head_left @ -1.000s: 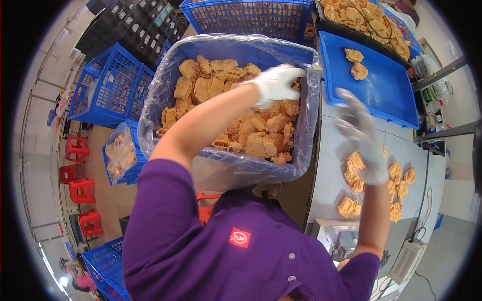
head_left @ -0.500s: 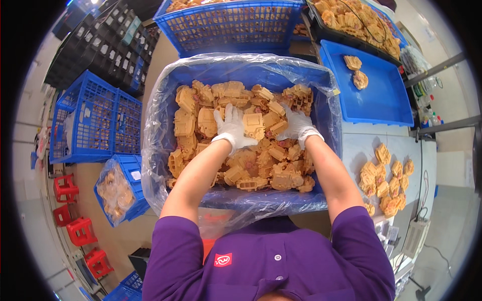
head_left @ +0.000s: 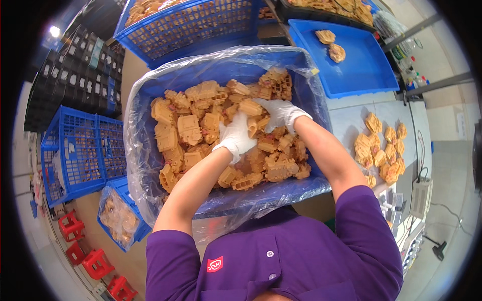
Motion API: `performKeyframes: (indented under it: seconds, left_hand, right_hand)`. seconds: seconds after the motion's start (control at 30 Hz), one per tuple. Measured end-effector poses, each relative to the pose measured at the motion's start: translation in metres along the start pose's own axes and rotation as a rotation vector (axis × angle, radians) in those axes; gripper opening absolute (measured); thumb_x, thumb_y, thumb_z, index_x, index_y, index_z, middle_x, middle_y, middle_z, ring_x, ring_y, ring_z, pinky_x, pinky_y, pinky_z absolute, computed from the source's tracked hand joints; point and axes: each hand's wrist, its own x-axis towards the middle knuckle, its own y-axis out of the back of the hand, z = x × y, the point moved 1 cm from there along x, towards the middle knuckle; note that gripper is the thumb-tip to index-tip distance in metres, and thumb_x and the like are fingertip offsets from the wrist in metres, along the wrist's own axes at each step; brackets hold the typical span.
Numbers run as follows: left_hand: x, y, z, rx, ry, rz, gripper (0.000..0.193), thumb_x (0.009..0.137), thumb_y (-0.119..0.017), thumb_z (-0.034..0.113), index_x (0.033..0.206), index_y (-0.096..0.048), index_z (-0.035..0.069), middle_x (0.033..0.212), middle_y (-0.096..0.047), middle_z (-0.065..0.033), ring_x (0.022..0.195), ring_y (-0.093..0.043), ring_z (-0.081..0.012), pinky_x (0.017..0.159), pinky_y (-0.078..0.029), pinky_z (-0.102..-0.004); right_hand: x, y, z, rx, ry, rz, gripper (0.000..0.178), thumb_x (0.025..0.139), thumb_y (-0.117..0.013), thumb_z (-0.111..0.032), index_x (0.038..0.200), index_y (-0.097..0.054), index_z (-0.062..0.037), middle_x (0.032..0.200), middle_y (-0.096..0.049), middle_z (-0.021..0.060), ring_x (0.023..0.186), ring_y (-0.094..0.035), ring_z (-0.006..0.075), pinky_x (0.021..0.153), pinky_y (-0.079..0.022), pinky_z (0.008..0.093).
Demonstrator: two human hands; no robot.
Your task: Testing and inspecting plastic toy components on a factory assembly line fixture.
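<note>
A deep blue bin [head_left: 203, 205], lined with clear plastic film, holds a heap of tan moulded parts [head_left: 190, 129], some with reddish bits. Both my hands wear white gloves and are close together in the middle of the heap. The fingers of my left hand [head_left: 236, 136] reach down among the parts and are partly hidden, so its grip does not show. To its upper right, my right hand [head_left: 279, 114] has its fingers closed against a tan moulded part [head_left: 250, 107]. Another tan part [head_left: 252, 126] stands between the two hands.
Right of the bin, a blue tray [head_left: 351, 75] holds two tan pieces, and a white table [head_left: 346, 123] carries several more. A blue mesh crate [head_left: 193, 35] of parts stands beyond the bin. Blue crates [head_left: 75, 150], black boxes [head_left: 75, 75] and red stools [head_left: 98, 263] are at left.
My hands have come closer together in the heap, and my right hand has closed on a part. The view has turned, so the surroundings appear tilted and shifted left.
</note>
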Motion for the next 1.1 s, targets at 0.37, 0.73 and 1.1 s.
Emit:
performKeyframes:
  seconds: [0.37, 0.73, 1.1]
  left_hand:
    - [0.023, -0.032, -0.012, -1.226, -0.033, 0.023, 0.100, 0.073, -0.068, -0.010, 0.156, -0.016, 0.010, 0.148, -0.042, -0.0106, 0.132, -0.048, -0.0278, 0.105, -0.045, -0.0393]
    - [-0.042, 0.022, 0.026, -1.057, -0.514, 0.374, 0.091, 0.075, -0.067, -0.009, 0.154, -0.024, 0.006, 0.144, -0.044, -0.0092, 0.128, -0.051, -0.0245, 0.108, -0.043, -0.0379]
    - [-0.023, -0.021, 0.338, -1.008, -0.835, -0.054, 0.091, 0.071, -0.068, 0.001, 0.151, -0.026, 0.009, 0.134, -0.049, -0.0095, 0.128, -0.051, -0.0247, 0.110, -0.042, -0.0411]
  right_hand:
    - [0.031, -0.049, 0.020, -0.050, 0.011, 0.254, 0.095, 0.076, -0.076, -0.013, 0.156, -0.028, -0.0272, 0.154, -0.043, 0.0113, 0.126, -0.058, 0.0308, 0.100, -0.049, 0.0369]
    - [-0.077, -0.005, -0.007, 0.304, 0.450, 0.713, 0.073, 0.080, -0.070, -0.009, 0.146, -0.046, -0.0276, 0.113, -0.068, 0.0189, 0.099, -0.068, 0.0392, 0.082, -0.054, 0.0431]
    - [-0.299, 0.020, 0.199, 0.525, 0.258, 1.068, 0.063, 0.088, -0.068, -0.005, 0.146, -0.045, -0.0123, 0.132, -0.062, 0.0134, 0.118, -0.062, 0.0242, 0.098, -0.050, 0.0341]
